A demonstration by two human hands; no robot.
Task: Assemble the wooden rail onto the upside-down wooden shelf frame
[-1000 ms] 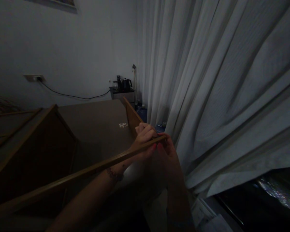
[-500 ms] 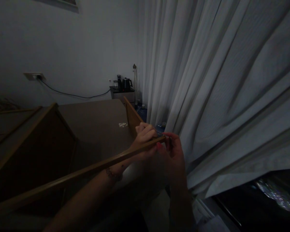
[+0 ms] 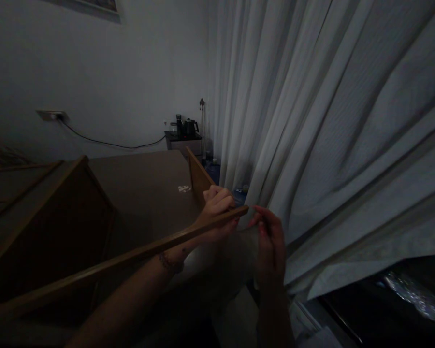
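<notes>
A long wooden board runs edge-up from the lower left towards the middle, part of a brown wooden frame of panels. My left hand is closed around the board near its far end, with the forearm passing behind the edge. Just right of that end is my right hand, its fingers bent but apart and clear of the wood; I see nothing in them. Several small white pieces lie on the flat brown panel beyond. A shorter upright board stands beside them.
A pale curtain hangs close on the right. At the back, a black kettle stands on a small cabinet. A cable runs along the wall from a socket. Another upright wooden panel rises on the left.
My right hand has let go of the board's end and moved a little to the right and down. The left hand has stayed in place.
</notes>
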